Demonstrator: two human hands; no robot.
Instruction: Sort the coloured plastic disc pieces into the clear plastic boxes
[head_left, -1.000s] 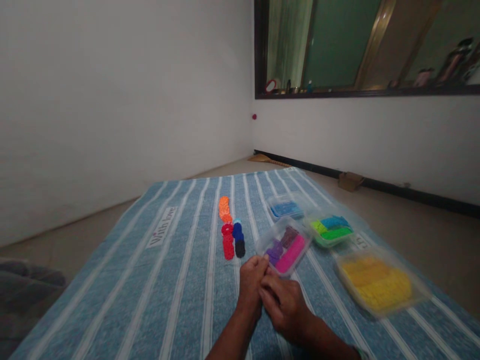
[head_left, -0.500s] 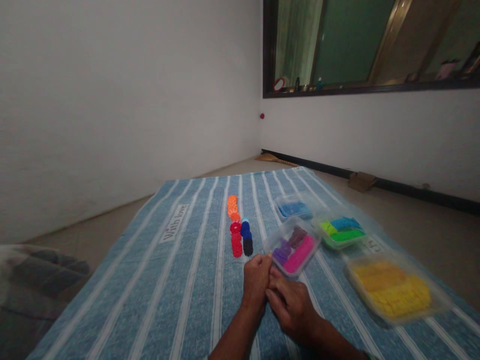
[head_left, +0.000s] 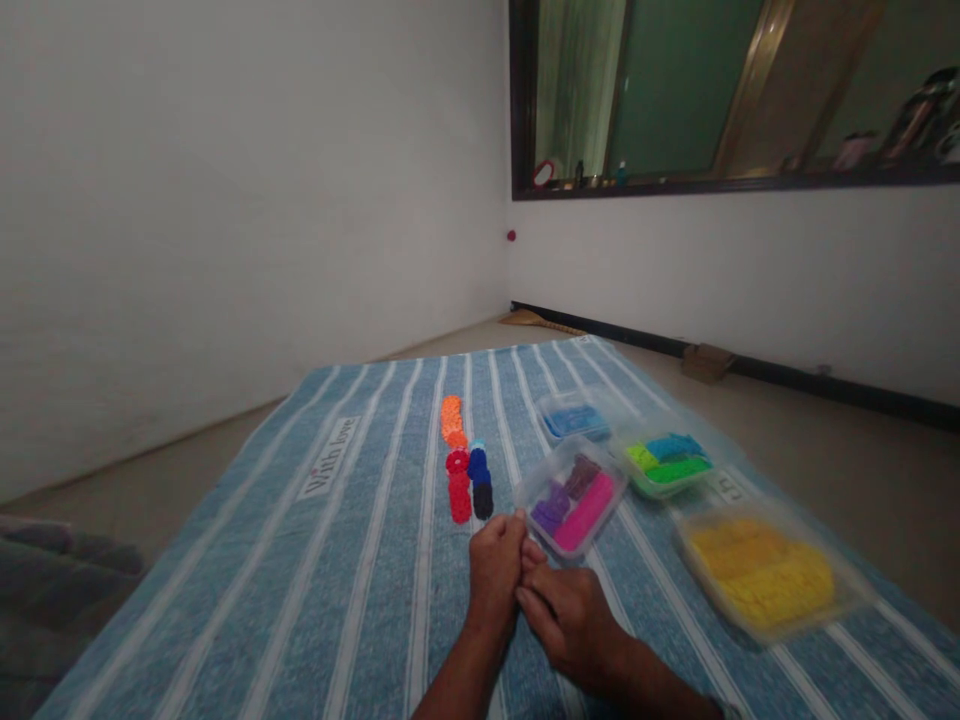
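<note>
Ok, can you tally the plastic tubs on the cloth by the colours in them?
Tub of blue only: 1
Tub of lime, blue and green: 1
Tub of purple, brown and pink: 1
Tub of yellow shades: 1
Total: 4

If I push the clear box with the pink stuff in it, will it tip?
Probably not: the clear box looks low and wide, so it would likely slide. Its walls look thin, so they may bend. The striped cloth underneath looks soft, so it might wrinkle.
</note>
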